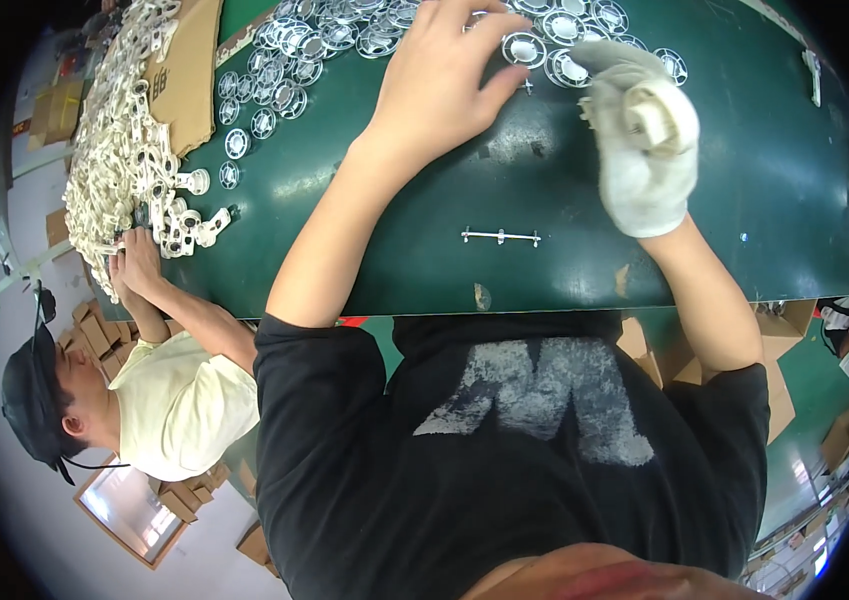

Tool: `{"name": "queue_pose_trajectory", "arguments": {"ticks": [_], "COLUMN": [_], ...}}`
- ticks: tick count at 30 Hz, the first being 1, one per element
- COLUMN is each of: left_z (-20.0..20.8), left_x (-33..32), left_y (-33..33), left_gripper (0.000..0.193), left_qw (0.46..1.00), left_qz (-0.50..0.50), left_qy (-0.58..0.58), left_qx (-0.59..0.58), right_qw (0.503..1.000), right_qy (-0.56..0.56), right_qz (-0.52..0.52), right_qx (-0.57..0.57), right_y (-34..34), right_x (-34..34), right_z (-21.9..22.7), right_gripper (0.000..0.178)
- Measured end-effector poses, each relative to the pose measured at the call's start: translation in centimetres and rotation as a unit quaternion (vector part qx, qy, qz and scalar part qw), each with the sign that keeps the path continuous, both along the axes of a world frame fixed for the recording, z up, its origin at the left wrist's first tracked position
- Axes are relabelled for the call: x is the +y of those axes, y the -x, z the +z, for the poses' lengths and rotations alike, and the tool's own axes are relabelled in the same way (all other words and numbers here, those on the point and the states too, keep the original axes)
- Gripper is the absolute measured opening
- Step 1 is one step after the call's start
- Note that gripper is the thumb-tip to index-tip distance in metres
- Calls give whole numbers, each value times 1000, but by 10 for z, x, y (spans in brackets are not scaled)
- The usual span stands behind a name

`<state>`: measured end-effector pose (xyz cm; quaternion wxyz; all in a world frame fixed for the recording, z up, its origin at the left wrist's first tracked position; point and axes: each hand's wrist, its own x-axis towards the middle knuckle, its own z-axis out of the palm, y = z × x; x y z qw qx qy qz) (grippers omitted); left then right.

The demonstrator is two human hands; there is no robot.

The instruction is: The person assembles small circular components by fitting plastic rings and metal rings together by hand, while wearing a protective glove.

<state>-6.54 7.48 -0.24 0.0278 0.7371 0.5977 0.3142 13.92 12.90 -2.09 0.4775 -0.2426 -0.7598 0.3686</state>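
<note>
Close beside a spread of round discs, two hands work at the top of the frame

The person's bare left hand [444, 85] is at the top centre of the frame, its fingers pointing up and bending to the right. Thumb and forefinger are spread apart. One silver, wheel-like disc [524, 50] lies at the mouth of that gap, just beside the fingertips; whether they touch it cannot be told. A small metal piece [529, 87] shows just below the tip of the thumb.

The right hand [646, 135], upper right of centre, wears a white glove [644, 190]. Its fingers look bent, one greyish fingertip reaching left over the discs, but blur and the bulky cloth make it impossible to tell whether they pinch anything.

More silver discs [294, 40] spread from the upper left to the top centre, overlapping on the green table [414, 270]. Well apart from both hands, a thin metal rod [501, 237] with short crosspieces lies in the middle of the frame.

At the left, pale plastic parts [104, 170] are heaped beside a cardboard sheet [184, 80], and a co-worker's hand [138, 262] rests at the heap's lower end.
</note>
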Motion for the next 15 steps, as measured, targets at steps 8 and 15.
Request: {"name": "queue_pose_trajectory", "arguments": {"ticks": [8,15], "left_z": [2,4], "left_x": [13,-34], "left_y": [-2,6], "left_gripper": [48,44], "left_qw": [996,996], "left_qz": [37,-82], "left_qy": [59,15], "left_qx": [62,29], "right_qw": [981,967], "right_qy": [3,-29], "right_qz": [-111,-131], "right_qx": [-159,-218], "right_y": [-3,-2], "right_x": [11,11], "right_z": [2,11], "right_gripper": [28,34]}}
